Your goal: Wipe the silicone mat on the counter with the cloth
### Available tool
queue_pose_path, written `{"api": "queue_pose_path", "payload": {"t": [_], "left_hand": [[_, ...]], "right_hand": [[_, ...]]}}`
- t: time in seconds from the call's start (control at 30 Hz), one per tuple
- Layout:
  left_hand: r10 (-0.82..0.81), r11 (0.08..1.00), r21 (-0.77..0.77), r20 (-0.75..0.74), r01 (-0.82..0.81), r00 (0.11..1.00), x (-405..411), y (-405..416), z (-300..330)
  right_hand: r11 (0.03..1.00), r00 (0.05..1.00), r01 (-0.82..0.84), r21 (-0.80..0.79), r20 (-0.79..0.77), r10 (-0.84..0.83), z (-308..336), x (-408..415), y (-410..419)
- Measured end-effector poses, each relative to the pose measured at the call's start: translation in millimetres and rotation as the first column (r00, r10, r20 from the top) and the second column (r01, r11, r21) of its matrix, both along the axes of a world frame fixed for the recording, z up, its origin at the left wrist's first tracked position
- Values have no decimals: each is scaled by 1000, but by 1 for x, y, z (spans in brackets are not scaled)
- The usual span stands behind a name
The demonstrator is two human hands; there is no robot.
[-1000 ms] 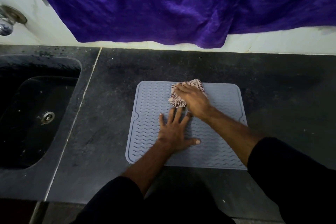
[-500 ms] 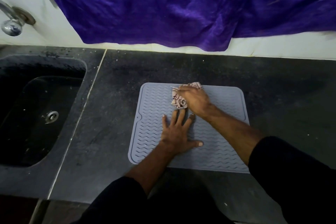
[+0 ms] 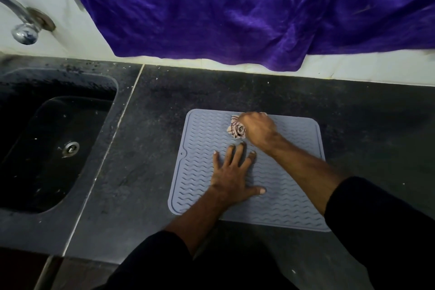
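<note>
A grey silicone mat (image 3: 202, 139) with a wavy ribbed pattern lies flat on the dark counter (image 3: 150, 160). My left hand (image 3: 231, 178) presses flat on the mat's middle, fingers spread. My right hand (image 3: 257, 128) is closed over a bunched pink patterned cloth (image 3: 236, 129) near the mat's far edge. Most of the cloth is hidden under that hand; only its left part shows.
A black sink (image 3: 47, 148) with a metal drain (image 3: 71, 147) sits to the left. A chrome tap (image 3: 23, 28) juts from the white wall above it. Purple fabric (image 3: 235, 7) hangs down over the wall behind the counter.
My right hand has bunched the cloth tighter, so less of it shows. My left hand stays flat in the same spot. The camera has tilted, shifting the scene lower and right.
</note>
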State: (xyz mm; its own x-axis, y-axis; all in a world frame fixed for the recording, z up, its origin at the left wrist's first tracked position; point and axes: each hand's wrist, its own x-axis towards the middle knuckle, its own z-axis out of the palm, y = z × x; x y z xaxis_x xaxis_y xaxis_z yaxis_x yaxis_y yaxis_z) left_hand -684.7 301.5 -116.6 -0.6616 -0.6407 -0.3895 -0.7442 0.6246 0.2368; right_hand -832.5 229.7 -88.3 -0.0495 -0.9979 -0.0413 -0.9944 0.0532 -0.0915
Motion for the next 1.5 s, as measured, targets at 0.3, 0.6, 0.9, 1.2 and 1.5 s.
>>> {"api": "queue_pose_path", "payload": {"t": [0.3, 0.6, 0.9, 1.2, 1.5], "left_hand": [[3, 1000, -6, 13, -3, 1000, 0, 0, 0], [6, 1000, -11, 8, -6, 1000, 0, 0, 1], [17, 1000, -2, 23, -17, 1000, -1, 1, 4], [15, 1000, 13, 20, -15, 1000, -2, 0, 3], [11, 1000, 12, -31, -10, 999, -1, 1, 4]], "right_hand": [[993, 990, -121, 5, 76, 121, -4, 22, -5], [983, 969, -179, -31, 166, 182, 8, 31, -13], [999, 997, -41, 16, 71, 40, 3, 16, -12], [985, 983, -168, 31, 79, 165, -2, 25, -11], [968, 960, -249, -11, 132, 248, 4, 45, -18]]}}
